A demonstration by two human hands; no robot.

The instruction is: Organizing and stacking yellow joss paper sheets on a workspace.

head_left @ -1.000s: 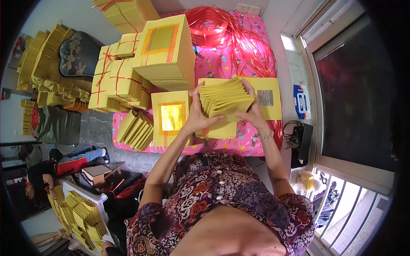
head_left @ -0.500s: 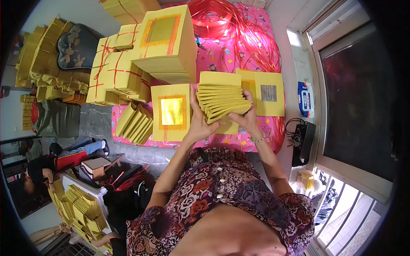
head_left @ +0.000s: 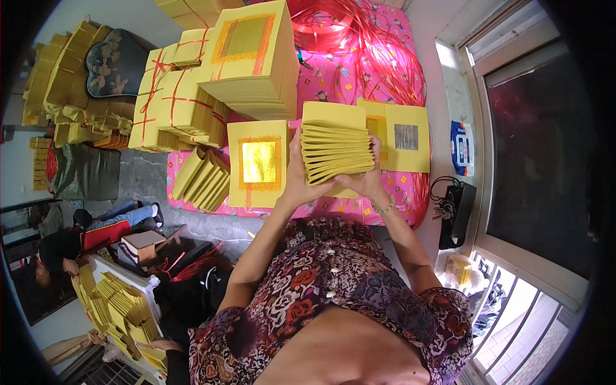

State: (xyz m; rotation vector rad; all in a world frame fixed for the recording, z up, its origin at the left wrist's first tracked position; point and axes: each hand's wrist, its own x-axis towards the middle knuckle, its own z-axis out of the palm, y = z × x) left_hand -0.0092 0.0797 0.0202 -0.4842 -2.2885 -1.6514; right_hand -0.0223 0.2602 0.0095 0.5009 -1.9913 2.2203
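Note:
A stack of folded yellow paper (head_left: 337,151), its folded edges toward me, is gripped between my two hands above the table. My left hand (head_left: 299,178) is wrapped round its left side, and my right hand (head_left: 367,181) presses its right side and near edge. The thumbs come close together at the bottom of the stack. Just left of my left hand lies yellow paper with a gold foil square (head_left: 258,162). Beyond my right hand lies yellow paper with a silver square (head_left: 407,136). A smaller folded paper bundle (head_left: 203,181) leans at the table's left edge.
A tall yellow paper stack (head_left: 276,83) and bundles tied with red ribbon (head_left: 186,106) stand far left. Red plastic strips (head_left: 378,51) lie across the pink patterned table cover (head_left: 321,80). At lower left, other people work beside a table of folded paper (head_left: 122,311).
The folded stack in my hands has become more squared, its fanned right side now pressed in. My right hand has shifted slightly left along it.

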